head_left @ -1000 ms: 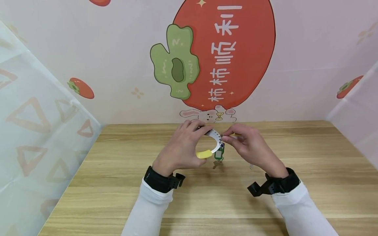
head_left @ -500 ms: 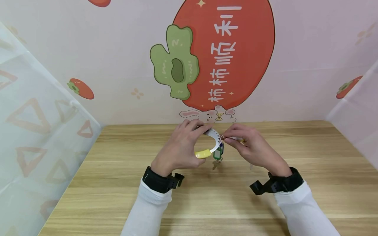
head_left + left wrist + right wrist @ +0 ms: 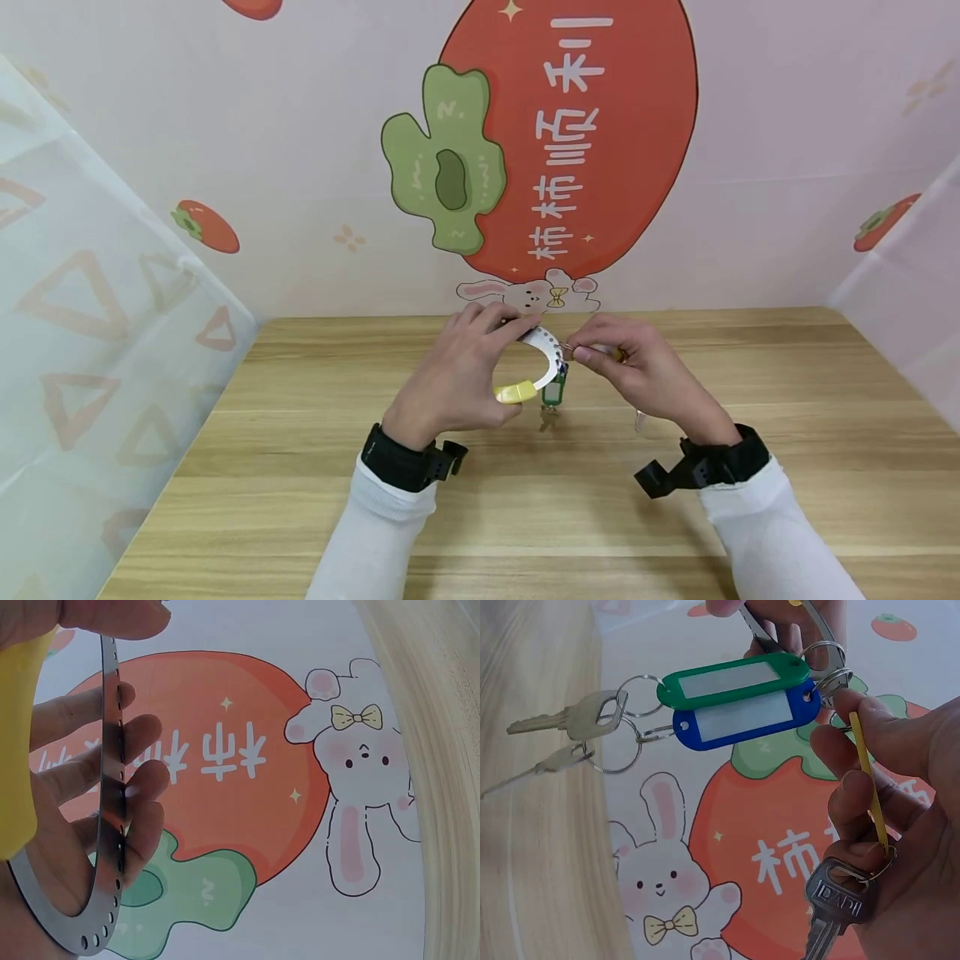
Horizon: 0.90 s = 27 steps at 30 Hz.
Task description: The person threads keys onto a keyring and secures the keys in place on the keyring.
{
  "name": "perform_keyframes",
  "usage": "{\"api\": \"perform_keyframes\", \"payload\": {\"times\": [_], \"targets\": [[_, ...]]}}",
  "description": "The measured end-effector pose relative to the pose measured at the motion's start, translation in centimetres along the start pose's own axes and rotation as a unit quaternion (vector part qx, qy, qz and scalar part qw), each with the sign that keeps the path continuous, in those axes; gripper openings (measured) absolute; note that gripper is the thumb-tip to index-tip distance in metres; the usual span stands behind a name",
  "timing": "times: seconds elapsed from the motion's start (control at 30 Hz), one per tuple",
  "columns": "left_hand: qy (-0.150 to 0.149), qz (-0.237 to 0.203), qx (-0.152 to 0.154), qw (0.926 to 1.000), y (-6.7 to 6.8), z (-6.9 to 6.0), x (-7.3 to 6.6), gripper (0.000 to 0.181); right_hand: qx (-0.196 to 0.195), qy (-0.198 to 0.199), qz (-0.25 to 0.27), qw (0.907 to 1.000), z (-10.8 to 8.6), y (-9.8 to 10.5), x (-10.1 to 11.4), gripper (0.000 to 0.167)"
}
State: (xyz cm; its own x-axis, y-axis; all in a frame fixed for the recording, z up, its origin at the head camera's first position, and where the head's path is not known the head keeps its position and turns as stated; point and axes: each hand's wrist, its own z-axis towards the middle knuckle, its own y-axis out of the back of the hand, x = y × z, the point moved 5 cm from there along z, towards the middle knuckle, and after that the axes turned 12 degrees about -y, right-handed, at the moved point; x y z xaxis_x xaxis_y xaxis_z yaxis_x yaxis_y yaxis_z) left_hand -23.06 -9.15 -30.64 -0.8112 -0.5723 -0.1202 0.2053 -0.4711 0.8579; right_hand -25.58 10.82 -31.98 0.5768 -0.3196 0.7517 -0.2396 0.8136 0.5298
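My left hand (image 3: 450,379) grips a large metal key hoop (image 3: 112,795) by its yellow handle (image 3: 19,750); holes run along the hoop's edge. A green key tag (image 3: 731,681) and a blue key tag (image 3: 735,720) hang from the hoop by split rings. Each carries a key, one being the broad key (image 3: 592,714). Close to the hoop's right side, my right hand (image 3: 645,371) pinches a small split ring of a yellow key tag (image 3: 867,776). A dark-headed key (image 3: 840,896) dangles from that tag. Fingertips partly hide the pinched ring, so whether it passes through a hole cannot be told.
Both hands are above a wooden table (image 3: 525,517). A printed backdrop (image 3: 315,150) with a large red fruit and a rabbit stands behind it. Patterned side sheets (image 3: 97,333) slope up at the left and right.
My right hand has shifted slightly right, a little away from the hoop, still pinching the ring. The left hand and hoop have barely moved. The hanging tags have swung slightly.
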Motion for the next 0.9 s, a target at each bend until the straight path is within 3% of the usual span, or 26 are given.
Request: {"api": "perform_keyframes", "payload": {"times": [0.2, 0.5, 0.77, 0.9], "targets": [[-0.014, 0.007, -0.012, 0.9998, 0.06, 0.06, -0.17, 0.082, 0.012, -0.023, 0.022, 0.9994, 0.03, -0.09, -0.22, 0.024], [-0.021, 0.037, -0.015, 0.9990, -0.17, 0.23, -0.41, 0.080, 0.009, -0.081, 0.008, 0.9966, -0.03, -0.08, 0.10, 0.019], [-0.026, 0.049, -0.014, 0.9983, -0.22, 0.35, -0.58, 0.083, -0.001, -0.097, -0.018, 0.9951, -0.10, -0.13, 0.58, 0.017], [-0.024, 0.048, -0.015, 0.9985, -0.18, 0.30, -0.46, 0.084, 0.000, -0.103, 0.007, 0.9946, -0.07, -0.30, 0.55, 0.015]]}}
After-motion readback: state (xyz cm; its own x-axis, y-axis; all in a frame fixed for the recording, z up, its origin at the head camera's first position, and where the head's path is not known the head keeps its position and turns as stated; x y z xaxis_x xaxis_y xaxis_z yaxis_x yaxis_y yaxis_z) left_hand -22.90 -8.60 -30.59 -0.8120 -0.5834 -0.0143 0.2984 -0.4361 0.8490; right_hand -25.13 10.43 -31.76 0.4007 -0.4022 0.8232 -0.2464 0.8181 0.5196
